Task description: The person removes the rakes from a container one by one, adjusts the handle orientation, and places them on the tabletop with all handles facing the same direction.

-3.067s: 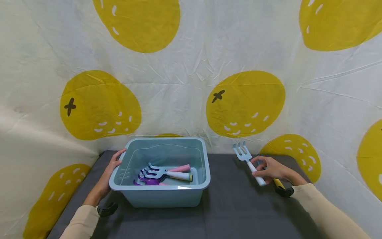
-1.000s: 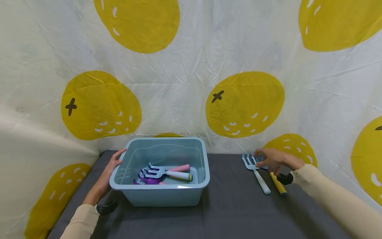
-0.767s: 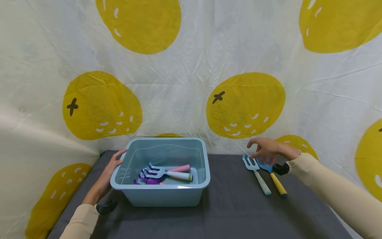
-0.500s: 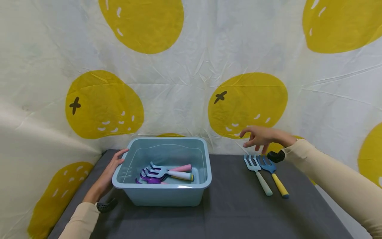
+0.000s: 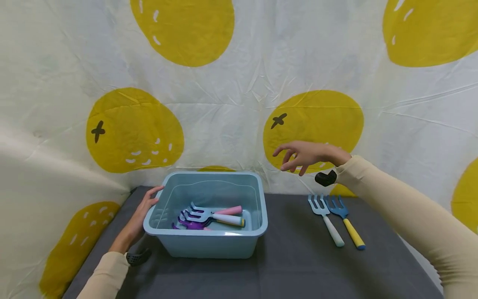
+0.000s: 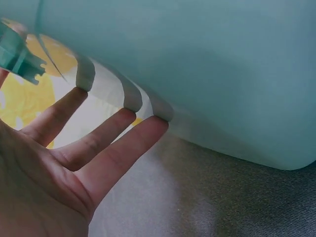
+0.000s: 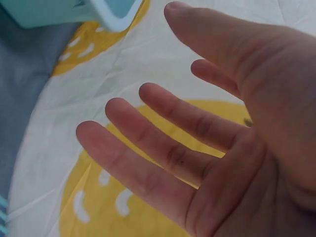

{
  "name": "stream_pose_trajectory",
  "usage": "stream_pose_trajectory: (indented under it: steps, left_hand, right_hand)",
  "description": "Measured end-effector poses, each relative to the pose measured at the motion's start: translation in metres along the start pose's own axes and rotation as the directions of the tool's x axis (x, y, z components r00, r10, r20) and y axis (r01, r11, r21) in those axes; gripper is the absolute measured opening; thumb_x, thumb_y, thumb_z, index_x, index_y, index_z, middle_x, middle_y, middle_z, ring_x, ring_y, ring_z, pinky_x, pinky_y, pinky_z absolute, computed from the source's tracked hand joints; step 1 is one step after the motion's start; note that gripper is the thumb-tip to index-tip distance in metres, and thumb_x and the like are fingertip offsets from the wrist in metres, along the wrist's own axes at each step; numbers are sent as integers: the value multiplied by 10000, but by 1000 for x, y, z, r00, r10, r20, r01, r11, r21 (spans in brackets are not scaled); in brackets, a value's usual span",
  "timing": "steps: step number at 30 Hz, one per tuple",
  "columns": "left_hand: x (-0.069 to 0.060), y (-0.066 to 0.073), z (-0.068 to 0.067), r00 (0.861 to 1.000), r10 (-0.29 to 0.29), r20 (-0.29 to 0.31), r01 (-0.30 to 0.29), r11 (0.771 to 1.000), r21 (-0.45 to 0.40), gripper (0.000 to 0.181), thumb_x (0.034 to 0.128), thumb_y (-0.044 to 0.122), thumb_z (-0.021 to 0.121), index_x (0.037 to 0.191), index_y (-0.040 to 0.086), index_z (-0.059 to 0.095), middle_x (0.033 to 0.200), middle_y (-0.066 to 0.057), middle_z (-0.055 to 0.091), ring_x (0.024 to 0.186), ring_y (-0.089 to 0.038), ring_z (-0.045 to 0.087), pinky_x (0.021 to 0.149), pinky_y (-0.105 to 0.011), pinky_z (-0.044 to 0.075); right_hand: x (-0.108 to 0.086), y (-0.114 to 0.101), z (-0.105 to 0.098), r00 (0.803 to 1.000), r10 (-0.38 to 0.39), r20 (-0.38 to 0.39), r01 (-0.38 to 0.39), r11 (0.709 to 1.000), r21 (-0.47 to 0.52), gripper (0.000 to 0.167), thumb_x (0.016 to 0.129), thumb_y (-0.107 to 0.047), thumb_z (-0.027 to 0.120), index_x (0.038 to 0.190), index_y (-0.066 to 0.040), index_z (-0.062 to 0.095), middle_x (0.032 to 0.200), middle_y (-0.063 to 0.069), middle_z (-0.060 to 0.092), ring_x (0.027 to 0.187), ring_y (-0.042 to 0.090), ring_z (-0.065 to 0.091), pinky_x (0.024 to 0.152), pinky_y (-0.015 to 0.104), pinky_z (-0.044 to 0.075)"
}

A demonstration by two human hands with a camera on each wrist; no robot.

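Observation:
My left hand (image 5: 143, 211) is at the left side of a light blue plastic tub (image 5: 203, 245). In the left wrist view, fairly straight fingertips (image 6: 148, 129) touch the tub's outer wall. My right hand (image 5: 301, 156) is raised above the table's back edge, right of the tub, fingers spread and holding nothing. Below and right of it, two hand forks lie side by side: a light blue fork with a pale handle (image 5: 332, 230) and a darker blue fork with a yellow handle (image 5: 352, 234). Inside the tub is a pile of hand forks, including a light blue fork (image 5: 199, 214) and a purple one (image 5: 191, 225).
A dark grey cloth (image 5: 295, 265) covers the table. Behind it hangs a white curtain (image 5: 224, 124) printed with big yellow fruit. The tub's rim (image 5: 264, 207) stands up between the pile and the two forks at right.
My right hand laid the light blue fork down beside the yellow-handled one and let go. It has since risen and moved left towards the tub. The left hand stays at the tub.

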State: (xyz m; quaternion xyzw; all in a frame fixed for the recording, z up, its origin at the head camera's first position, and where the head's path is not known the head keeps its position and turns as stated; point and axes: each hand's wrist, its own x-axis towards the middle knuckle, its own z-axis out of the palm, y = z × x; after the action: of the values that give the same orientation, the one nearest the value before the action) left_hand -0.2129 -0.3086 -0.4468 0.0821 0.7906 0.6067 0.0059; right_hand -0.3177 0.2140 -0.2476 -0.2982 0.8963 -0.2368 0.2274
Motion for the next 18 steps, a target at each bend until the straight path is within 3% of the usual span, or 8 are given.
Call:
stream_pose_trajectory:
  steps: [8, 18]
  left_hand:
    - [0, 0, 4, 1000, 3, -8, -3, 1000, -10, 556, 1115, 435, 297, 1622, 228, 200, 1657, -140, 111, 1379, -443, 340, 1096, -635, 334]
    - [-2, 1, 8, 999, 5, -34, -5, 1000, 4, 570, 1105, 459, 314, 1618, 230, 213, 1658, -141, 112, 1376, -454, 345, 1098, -672, 319]
  right_hand:
    - [27, -24, 3, 998, -54, 13, 54, 998, -12, 606, 962, -252, 743, 1493, -154, 469, 1262, 174, 633, 963, 269, 683, 791, 446, 601]
    - [69, -50, 32, 986, -135, 101, 136, 991, 0, 635, 933, -269, 779, 1482, -205, 467, 1361, 200, 584, 1112, 330, 668, 811, 455, 595]
